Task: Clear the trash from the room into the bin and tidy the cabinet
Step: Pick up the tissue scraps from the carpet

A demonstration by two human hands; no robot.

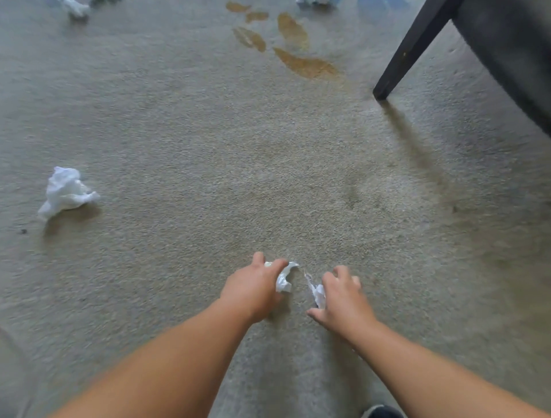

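No container is in view. Crumpled white papers on the carpet [208, 149]: three loose, one at 9 o'clock [67, 191], two blurred at 11 [78, 8] and 12 o'clock [313, 1]. The left hand [253, 289] is curled around a paper wad [283, 279]. The right hand [343, 294], fingers bent, grips a second scrap [318, 294]. A dark furniture leg [414, 47] stands at 2 o'clock.
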